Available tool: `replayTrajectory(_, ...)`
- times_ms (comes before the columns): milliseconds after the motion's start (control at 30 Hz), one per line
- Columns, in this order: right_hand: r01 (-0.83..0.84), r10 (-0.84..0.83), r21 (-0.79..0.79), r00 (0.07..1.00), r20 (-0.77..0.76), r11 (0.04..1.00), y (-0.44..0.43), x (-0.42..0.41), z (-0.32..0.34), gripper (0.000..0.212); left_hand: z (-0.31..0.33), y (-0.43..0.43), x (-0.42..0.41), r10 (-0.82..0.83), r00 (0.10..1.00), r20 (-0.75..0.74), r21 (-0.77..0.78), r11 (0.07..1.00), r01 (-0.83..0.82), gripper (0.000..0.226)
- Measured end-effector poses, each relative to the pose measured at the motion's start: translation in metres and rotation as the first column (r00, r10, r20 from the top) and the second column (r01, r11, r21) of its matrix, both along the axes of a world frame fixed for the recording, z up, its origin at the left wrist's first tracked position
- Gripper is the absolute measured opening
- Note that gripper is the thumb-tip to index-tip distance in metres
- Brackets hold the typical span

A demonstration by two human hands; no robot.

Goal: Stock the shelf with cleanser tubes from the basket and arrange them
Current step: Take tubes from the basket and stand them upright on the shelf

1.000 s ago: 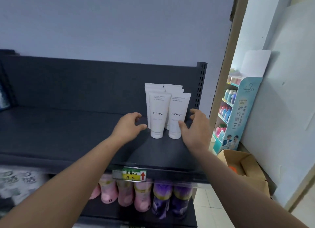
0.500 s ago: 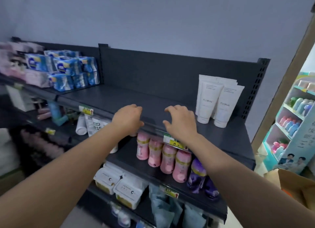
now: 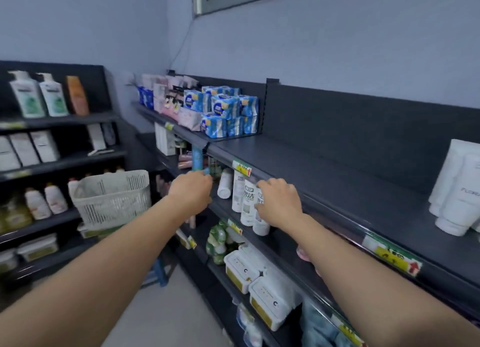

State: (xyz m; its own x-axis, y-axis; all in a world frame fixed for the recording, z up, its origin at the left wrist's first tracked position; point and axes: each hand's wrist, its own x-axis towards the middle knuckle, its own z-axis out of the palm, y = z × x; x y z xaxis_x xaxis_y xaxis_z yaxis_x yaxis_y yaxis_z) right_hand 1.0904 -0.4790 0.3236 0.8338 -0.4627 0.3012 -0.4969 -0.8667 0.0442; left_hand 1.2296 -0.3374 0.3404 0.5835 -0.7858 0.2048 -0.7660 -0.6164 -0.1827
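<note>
Since the earlier frames our view has swung left, away from the cleanser tubes (image 3: 457,190), which now sit at the far right edge of the picture instead of straight ahead between our hands. A second ago both hands flanked that group on the top shelf (image 3: 337,170); half a second ago they hung over the shelf's front lip; now they reach further left, toward the basket (image 3: 111,198).

The left hand (image 3: 191,190) is loosely curled and empty as far as we can see, out in front of the lower shelves and right of the basket. The right hand (image 3: 279,203) is also curled with nothing in it, overlapping the white bottles (image 3: 246,198) on the tier below (whether it touches them or only passes in front we cannot tell).

We judge the task part done: a small cluster of white tubes stands upright, caps down, close together at the right end of the top shelf, and the long dark stretch beside them is bare. The white slatted basket stands on a lower tier of the left-hand shelving, well apart from the tubes; its contents are hidden by its wall, so we cannot say how many remain. What is left, we think, is fetching more tubes, setting them beside the cluster and squaring the rows.
</note>
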Motion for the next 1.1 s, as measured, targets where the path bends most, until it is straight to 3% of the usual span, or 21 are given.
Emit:
replayTrajectory(267, -0.125, 0.128, 0.045, 0.989, -0.075, 0.991, 0.046, 0.12, -0.011, 0.046, -0.011, 0.074, 0.094, 0.176, 0.984, -0.023, 0.007, 0.984, -0.176, 0.029)
replayTrajectory(667, -0.24, 0.25, 0.082, 0.958, -0.142, 0.967, 0.109, 0.299, -0.033, 0.044, -0.038, 0.153, 0.247, 0.312, 0.946, -0.091, 0.082, 0.949, -0.305, 0.031)
replayTrajectory(1100, -0.332, 0.35, 0.12, 0.917, -0.19, 0.935, 0.125, 0.445, -0.064, 0.039, -0.079, 0.173, 0.377, 0.421, 0.886, -0.194, 0.132, 0.906, -0.402, 0.035)
